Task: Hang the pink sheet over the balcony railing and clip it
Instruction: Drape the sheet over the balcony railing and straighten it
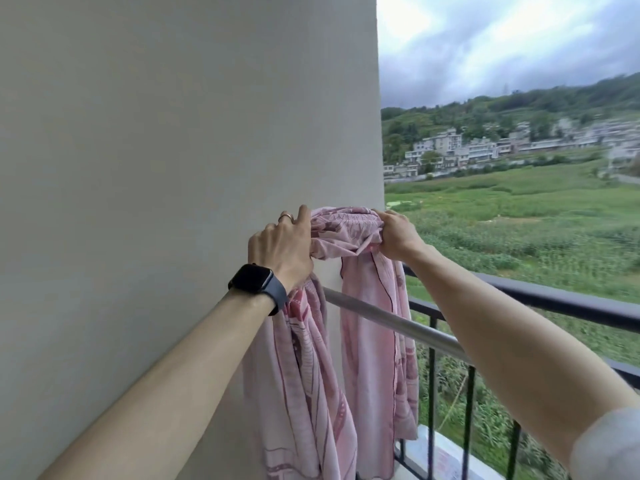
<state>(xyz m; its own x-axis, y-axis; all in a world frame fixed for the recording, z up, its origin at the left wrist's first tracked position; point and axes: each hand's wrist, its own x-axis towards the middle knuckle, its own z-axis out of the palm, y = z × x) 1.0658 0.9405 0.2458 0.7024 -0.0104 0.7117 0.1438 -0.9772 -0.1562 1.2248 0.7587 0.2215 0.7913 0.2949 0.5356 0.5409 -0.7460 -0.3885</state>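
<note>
**A:** What takes up the left side?

**B:** A plain, pale grey wall (173, 133). It is smooth and runs from the top edge to the bottom. Its vertical corner stands a little right of centre.

**A:** And past that corner?

**B:** Open country in daylight. At the top is a sky (502, 36) of heavy grey and white cloud. Under it is a green wooded hillside (540, 102). A band of pale, blocky houses (460, 148) runs along the foot of the hill, slightly blurred. Nearer, green fields (536, 209) of low crops reach to the right edge.
</note>
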